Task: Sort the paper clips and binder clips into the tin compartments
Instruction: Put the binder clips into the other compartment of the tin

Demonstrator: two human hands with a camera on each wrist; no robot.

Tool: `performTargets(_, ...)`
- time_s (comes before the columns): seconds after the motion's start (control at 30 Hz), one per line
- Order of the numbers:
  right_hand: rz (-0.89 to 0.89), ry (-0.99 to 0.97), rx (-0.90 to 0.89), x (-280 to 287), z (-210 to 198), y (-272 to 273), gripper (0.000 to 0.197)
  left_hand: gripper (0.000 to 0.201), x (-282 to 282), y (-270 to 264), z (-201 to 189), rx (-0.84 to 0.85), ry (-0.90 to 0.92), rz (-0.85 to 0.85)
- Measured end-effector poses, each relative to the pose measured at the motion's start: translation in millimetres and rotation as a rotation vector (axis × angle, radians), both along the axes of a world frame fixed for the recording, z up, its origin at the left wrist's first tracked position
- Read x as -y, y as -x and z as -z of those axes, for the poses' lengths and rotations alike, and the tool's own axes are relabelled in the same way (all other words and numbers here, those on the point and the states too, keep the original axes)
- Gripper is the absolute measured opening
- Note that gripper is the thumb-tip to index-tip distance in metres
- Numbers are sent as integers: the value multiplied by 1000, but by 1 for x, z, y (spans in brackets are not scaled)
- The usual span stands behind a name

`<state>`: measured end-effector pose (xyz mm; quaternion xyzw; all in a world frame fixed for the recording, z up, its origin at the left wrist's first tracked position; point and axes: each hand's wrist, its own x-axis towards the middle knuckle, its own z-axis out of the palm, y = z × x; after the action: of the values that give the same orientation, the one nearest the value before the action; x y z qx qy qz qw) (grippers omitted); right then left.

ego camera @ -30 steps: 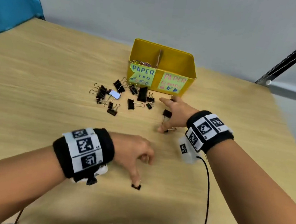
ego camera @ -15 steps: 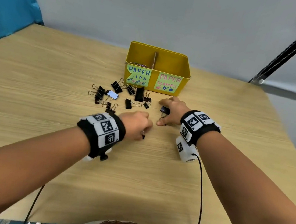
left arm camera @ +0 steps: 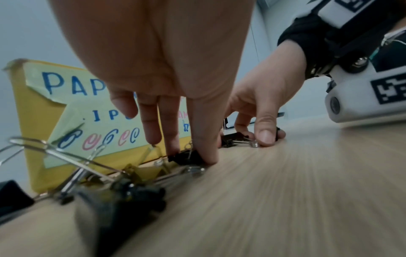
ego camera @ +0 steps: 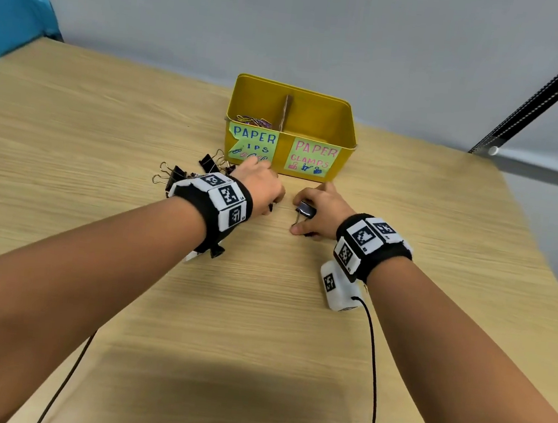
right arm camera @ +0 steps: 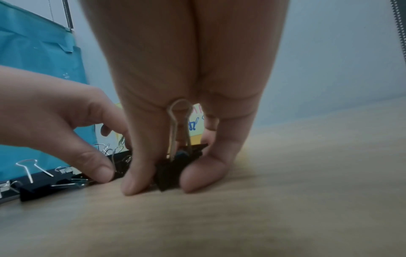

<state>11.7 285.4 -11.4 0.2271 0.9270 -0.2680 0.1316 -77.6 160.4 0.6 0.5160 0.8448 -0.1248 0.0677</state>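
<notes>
A yellow tin (ego camera: 345, 142) stands at the table's far side, split by a divider. Its left compartment, labelled for paper clips, holds coloured paper clips (ego camera: 253, 120). My left hand (ego camera: 263, 194) is low in front of that label, and its thumb and fingers pinch a small black binder clip (left arm camera: 186, 157) at the tabletop. Just to its right, my right hand (ego camera: 306, 219) pinches a larger black binder clip (right arm camera: 175, 167) between thumb and finger, standing on the table with its wire handles up. The floor of the right compartment is hidden.
Several black binder clips (ego camera: 175, 173) with wire handles lie on the table left of my left hand, partly hidden by the wrist. A blue cloth (ego camera: 10, 0) hangs at the far left. A cable (ego camera: 374, 376) trails from the right wrist camera.
My left hand has carried the small clip from the near part of the table forward to the tin's front, beside my right hand. The right hand has kept hold of its clip.
</notes>
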Motion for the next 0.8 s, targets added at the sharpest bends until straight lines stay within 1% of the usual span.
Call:
performTargets(0.1, 30, 66, -56, 3, 2, -4, 51, 35, 2, -4, -2, 41, -17, -22)
performTargets(0.27, 93, 184, -120, 2, 6, -12, 42, 26, 13, -13, 0, 226, -49, -64)
performTargets(0.4, 148, 279, -169, 1, 8, -18, 38, 21, 21, -22, 2, 278, -101, -85)
performTargets(0.5, 159, 319, -179, -1, 9, -19, 33, 18, 24, -26, 2, 326, -149, -112)
performTargets(0.57, 155, 349, -168, -3, 9, -19, 35, 18, 25, -25, 5, 385, -208, -139)
performTargets(0.67, 171, 407, -229, -7, -2, -18, 33, 14, 29, -19, 6, 450, -321, -179)
performTargets(0.8, 208, 536, -426, -16, -35, -4, 31, 12, 34, -10, -4, 491, -410, -213)
